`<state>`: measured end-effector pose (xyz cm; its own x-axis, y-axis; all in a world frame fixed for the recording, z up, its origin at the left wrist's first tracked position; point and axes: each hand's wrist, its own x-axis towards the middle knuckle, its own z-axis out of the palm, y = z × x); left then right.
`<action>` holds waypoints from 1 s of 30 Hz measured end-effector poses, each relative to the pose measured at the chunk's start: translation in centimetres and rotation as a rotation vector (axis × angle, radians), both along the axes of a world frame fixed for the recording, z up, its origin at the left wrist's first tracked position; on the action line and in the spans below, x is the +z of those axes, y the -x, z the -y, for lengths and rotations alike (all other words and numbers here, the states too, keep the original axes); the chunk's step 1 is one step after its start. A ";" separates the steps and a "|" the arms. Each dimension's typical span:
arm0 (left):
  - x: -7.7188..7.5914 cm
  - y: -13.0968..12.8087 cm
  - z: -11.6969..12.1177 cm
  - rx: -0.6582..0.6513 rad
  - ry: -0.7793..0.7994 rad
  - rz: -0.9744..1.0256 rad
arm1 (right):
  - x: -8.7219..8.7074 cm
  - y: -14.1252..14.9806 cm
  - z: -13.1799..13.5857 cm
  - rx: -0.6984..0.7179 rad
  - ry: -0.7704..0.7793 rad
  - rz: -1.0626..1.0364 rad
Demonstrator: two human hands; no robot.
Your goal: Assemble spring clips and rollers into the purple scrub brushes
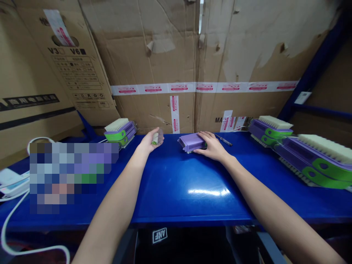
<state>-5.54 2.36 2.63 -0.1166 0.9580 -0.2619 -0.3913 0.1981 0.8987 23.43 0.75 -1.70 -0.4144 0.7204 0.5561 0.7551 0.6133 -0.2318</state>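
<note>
In the middle of the blue table, my right hand (213, 146) is closed round one end of a purple slotted brush body (189, 142). Pale bristles show a little under it, and its far end lies partly behind my fingers. To the left, my left hand (151, 142) holds a small clear plastic piece (157, 137) with some green at its lower edge. The two hands are apart. Just beyond my right hand lies a thin screwdriver (224, 139).
Purple and green brushes stand at the right, a near one (316, 159) and a far one (271, 130). Another brush (120, 131) is at the back left. A blurred patch (71, 172) and a white cable (11, 227) are at left. Cardboard (165, 55) walls the back.
</note>
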 end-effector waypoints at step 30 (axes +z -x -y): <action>0.3 -1.8 1.6 0.400 -0.294 -1.745 | 0.4 0.0 0.3 -0.093 -0.046 -0.121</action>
